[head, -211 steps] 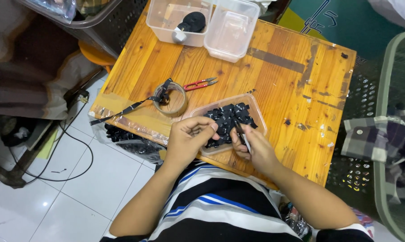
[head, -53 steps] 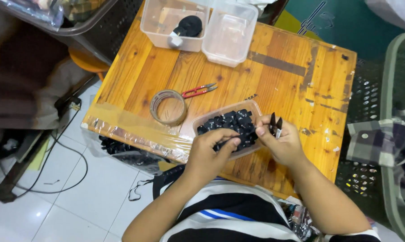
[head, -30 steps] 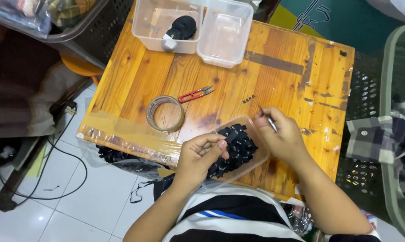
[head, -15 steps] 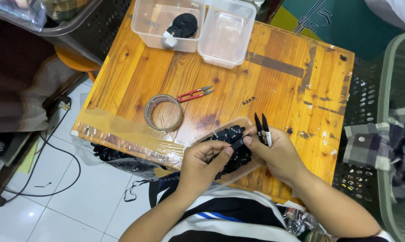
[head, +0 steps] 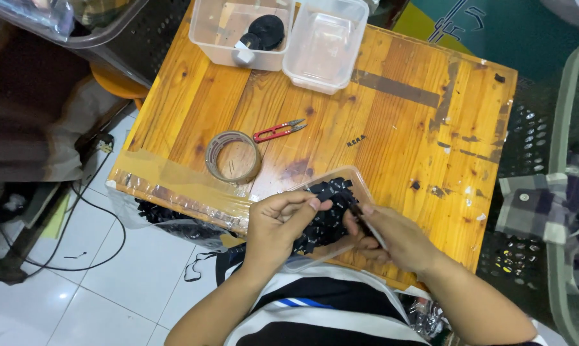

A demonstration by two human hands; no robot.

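My left hand [head: 278,225] pinches a small black piece between thumb and fingertips; my right hand [head: 392,237] is closed around a thin dark tool, its tip meeting that piece. Both hover over the clear shallow plastic tray of small black parts [head: 331,214] at the near edge of the orange wooden table [head: 392,128]. Farther back stand two clear plastic tubs [head: 283,32], then a roll of clear tape [head: 233,157] and red-handled thread snips [head: 278,131] beside it.
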